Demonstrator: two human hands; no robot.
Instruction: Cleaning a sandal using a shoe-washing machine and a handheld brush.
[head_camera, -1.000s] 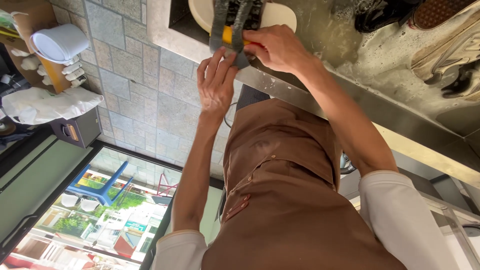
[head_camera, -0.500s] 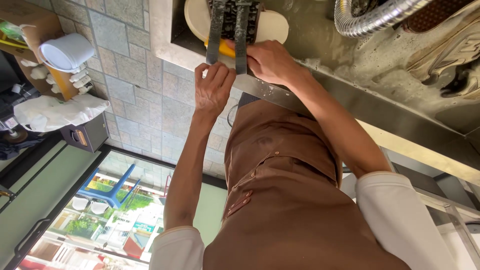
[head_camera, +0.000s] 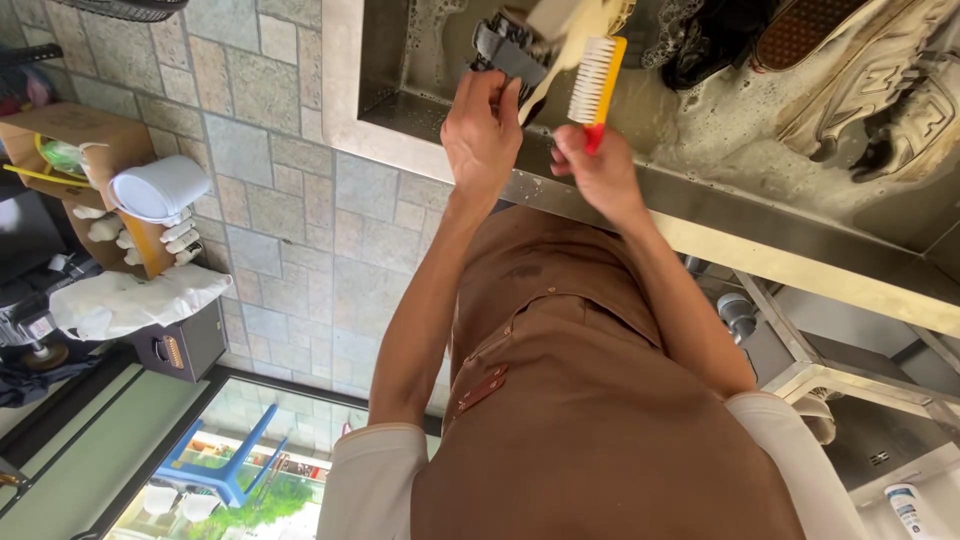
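Note:
My left hand (head_camera: 482, 132) grips a dark shoe with grey straps and a pale sole (head_camera: 508, 48), holding it over the soapy steel sink (head_camera: 720, 240). My right hand (head_camera: 602, 178) is closed on the red handle of a yellow scrub brush (head_camera: 596, 76). Its white bristles face the shoe and sit right beside the pale sole. Both hands are close together above the sink's near rim. I wear a brown apron (head_camera: 590, 420).
Beige sneakers (head_camera: 865, 95) and a black shoe (head_camera: 715, 45) lie in the foamy sink to the right. At the left are a cardboard box (head_camera: 75, 140), a white cup (head_camera: 160, 188) and white gloves (head_camera: 135, 300). A blue chair (head_camera: 235, 470) and a white bottle (head_camera: 910, 510) are below.
The right hand has drawn back from the shoe and now shows the brush with its bristles turned outward. The left hand has shifted up on the shoe. The view has swung left.

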